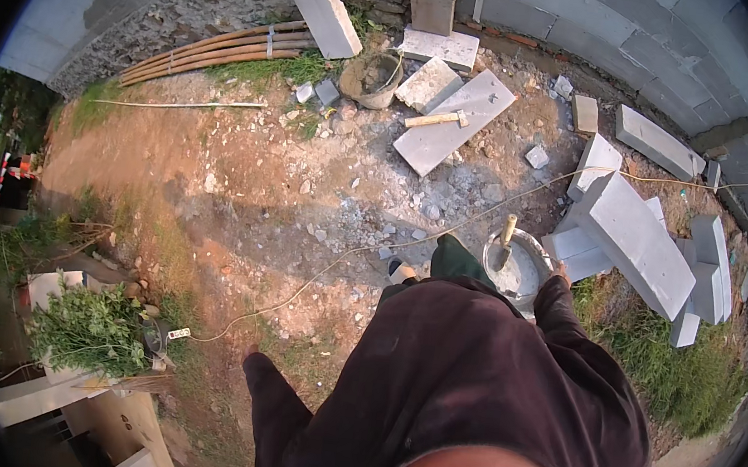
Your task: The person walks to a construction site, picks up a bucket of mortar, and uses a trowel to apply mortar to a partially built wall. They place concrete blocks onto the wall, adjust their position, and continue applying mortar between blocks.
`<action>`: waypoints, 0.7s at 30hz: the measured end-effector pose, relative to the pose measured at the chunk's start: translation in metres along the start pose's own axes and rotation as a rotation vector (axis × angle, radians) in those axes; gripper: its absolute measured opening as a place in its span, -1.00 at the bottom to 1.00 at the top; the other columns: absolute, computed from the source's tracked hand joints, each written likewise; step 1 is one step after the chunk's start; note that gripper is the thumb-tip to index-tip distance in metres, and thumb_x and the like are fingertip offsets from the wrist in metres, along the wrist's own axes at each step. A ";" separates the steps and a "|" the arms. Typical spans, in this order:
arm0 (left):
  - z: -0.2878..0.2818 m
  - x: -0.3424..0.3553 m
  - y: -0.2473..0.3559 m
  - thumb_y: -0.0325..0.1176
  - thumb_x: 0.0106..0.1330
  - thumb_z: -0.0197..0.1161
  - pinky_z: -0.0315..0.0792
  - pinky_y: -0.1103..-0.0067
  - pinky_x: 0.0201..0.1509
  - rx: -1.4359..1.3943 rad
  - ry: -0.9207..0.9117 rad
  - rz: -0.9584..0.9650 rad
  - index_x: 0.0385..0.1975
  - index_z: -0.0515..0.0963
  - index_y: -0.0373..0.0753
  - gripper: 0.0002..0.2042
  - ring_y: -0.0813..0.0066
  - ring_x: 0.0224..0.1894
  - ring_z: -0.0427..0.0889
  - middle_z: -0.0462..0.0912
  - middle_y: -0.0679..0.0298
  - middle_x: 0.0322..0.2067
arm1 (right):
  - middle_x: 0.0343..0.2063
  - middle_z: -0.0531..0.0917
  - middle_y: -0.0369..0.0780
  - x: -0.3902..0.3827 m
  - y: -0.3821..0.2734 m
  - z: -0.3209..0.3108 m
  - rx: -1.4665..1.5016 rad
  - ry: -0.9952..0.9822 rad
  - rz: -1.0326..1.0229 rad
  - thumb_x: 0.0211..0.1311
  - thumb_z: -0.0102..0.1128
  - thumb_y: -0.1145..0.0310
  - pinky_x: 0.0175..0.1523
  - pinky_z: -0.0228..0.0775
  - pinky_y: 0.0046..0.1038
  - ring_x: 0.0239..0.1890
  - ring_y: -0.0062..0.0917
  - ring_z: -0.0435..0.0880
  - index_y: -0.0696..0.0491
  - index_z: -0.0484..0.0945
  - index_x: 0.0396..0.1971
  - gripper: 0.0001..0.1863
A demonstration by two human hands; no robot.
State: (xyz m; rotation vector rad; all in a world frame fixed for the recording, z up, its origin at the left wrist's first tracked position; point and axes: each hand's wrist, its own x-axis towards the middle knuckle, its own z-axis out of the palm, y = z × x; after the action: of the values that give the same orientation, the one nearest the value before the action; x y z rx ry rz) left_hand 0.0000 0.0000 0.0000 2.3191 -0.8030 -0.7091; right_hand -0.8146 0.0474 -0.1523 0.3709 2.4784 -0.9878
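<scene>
My right hand is at the right rim of a bucket, its fingers closed on the edge and partly hidden. Pale grey mortar lies inside the bucket. A trowel with a wooden handle stands in it, handle up, its blade against the inner left side. Out to the left, my left hand just shows past the end of its dark sleeve, over bare ground. Its fingers are too small and blurred to make out, and I see nothing in it.
Grey blocks lie piled right of the bucket. A mallet rests on a flat block ahead, near another bucket. A thin cord crosses the rubble-strewn ground to a power strip. Long poles lie along the stone wall.
</scene>
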 end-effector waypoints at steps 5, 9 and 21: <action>-0.048 0.066 0.002 -0.03 0.17 0.05 0.41 0.46 -0.18 -0.023 0.126 -0.113 -0.16 0.50 -0.28 -0.57 0.33 -0.26 0.55 0.60 0.14 -0.29 | -0.52 0.61 -0.08 0.026 -0.111 0.074 -0.046 -0.032 -0.065 -0.04 0.05 -0.25 -0.19 0.34 -0.26 -0.41 -0.28 0.58 0.23 0.60 -0.48 -0.31; -0.093 0.074 -0.024 -0.04 0.17 0.03 0.39 0.41 -0.13 0.394 0.103 -0.422 -0.14 0.44 -0.41 -0.51 0.27 -0.18 0.54 0.58 0.04 -0.25 | -0.75 0.50 -0.22 -0.042 -0.204 0.106 -0.101 -0.116 -0.102 -0.02 0.09 -0.19 -0.56 0.27 -0.37 -0.73 -0.44 0.46 0.14 0.57 -0.69 -0.41; 0.029 -0.035 0.170 -0.08 0.16 0.09 0.42 0.33 -0.28 0.602 -0.360 -0.858 -0.21 0.44 -0.37 -0.58 0.27 -0.33 0.54 0.57 0.06 -0.30 | -0.53 0.61 -0.10 0.047 -0.244 0.297 -0.367 -0.351 -0.231 0.04 0.02 -0.14 -0.19 0.35 -0.38 -0.35 -0.36 0.60 0.09 0.61 -0.44 -0.47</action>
State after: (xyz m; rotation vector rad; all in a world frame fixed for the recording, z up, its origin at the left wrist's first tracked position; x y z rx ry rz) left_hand -0.1049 -0.0973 0.1024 3.1575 -0.0955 -1.4285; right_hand -0.8632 -0.3295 -0.2256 -0.1952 2.3388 -0.5951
